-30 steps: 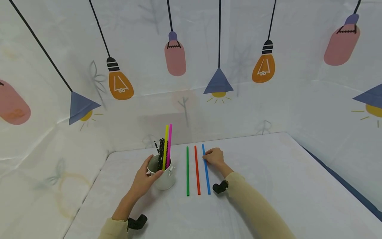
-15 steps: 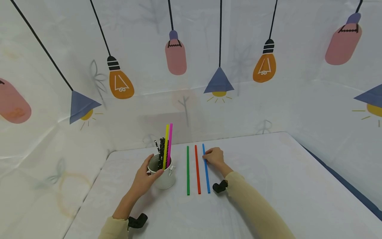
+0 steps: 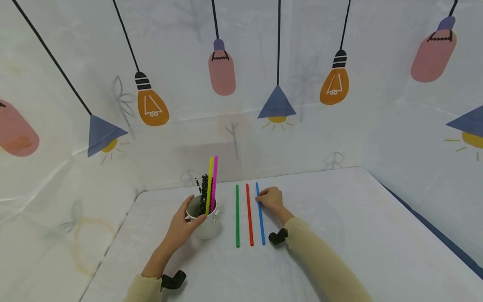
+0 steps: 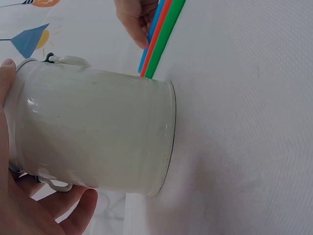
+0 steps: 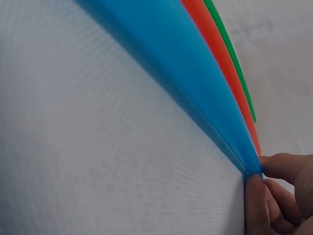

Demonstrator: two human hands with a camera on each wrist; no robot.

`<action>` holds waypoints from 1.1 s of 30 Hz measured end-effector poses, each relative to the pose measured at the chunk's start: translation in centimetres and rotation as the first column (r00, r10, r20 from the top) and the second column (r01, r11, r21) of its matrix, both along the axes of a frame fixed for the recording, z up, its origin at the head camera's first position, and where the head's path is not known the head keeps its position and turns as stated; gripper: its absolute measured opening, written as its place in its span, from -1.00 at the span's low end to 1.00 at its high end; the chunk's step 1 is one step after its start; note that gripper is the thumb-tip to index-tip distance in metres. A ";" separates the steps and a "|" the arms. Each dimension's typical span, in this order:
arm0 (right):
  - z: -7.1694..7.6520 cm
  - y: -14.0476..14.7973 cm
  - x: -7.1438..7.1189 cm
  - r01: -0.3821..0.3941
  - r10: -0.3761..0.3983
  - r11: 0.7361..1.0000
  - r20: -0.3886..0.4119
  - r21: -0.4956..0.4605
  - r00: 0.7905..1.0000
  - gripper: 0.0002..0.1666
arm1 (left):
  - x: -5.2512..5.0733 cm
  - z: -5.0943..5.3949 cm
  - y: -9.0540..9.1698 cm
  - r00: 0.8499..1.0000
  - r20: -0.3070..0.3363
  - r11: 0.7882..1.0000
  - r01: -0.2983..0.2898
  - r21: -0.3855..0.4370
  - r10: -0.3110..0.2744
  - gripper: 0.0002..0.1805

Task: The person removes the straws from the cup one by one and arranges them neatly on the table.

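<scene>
My left hand (image 3: 181, 226) grips the rim of a small white metal bucket (image 4: 98, 127), its thumb on the near side and fingers round the far side. Upright in the bucket stand a yellow straw (image 3: 209, 184), a magenta straw (image 3: 215, 180) and several black straws with white dots (image 3: 204, 193). On the table, a blue straw (image 3: 261, 224) lies lengthwise, pinched near its far end between thumb and fingers of my right hand (image 3: 271, 198). To its left, roughly parallel, lie a red straw (image 3: 249, 214) and a green straw (image 3: 237, 216).
The white table (image 3: 339, 235) meets a white sheet wall (image 3: 249, 142) printed with hanging lamps at the back. A dark blue strip (image 3: 430, 228) runs along the right edge. Black camera mounts (image 3: 278, 237) sit at both wrists.
</scene>
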State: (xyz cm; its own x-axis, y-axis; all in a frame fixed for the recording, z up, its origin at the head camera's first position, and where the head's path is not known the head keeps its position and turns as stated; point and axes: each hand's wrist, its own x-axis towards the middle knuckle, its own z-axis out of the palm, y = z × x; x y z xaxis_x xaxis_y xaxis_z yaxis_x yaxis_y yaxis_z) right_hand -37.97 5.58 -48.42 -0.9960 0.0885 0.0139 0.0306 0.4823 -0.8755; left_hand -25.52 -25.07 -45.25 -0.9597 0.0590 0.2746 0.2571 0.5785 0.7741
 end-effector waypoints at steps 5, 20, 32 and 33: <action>-0.1 0.0 0.0 0.002 -0.002 1.000 -0.014 0.003 1.000 -0.74 | 0.0 0.2 0.0 1.000 0.006 1.000 0.003 0.000 -0.003 -0.09; -0.5 0.1 0.0 0.008 -0.008 1.000 -0.039 -0.008 0.999 -0.73 | 0.0 0.0 0.0 1.000 0.012 1.000 -0.003 -0.003 0.003 -0.10; -0.2 0.0 0.3 0.022 -0.022 1.000 -0.035 0.005 0.999 -0.73 | 0.0 0.0 0.0 1.000 0.013 1.000 -0.003 0.005 0.003 -0.10; -0.2 0.0 0.3 0.021 -0.021 1.000 -0.040 0.009 0.999 -0.73 | -0.1 -0.1 0.0 1.000 0.014 1.000 -0.004 0.005 0.004 -0.10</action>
State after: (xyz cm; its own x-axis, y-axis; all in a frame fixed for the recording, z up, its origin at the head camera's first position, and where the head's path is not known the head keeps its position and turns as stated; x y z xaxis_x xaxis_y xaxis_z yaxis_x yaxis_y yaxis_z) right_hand -37.63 5.55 -48.63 -0.9926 0.1089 0.0540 0.0063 0.4900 -0.8717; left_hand -25.58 -25.06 -45.32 -0.9637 0.0540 0.2615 0.2440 0.5759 0.7803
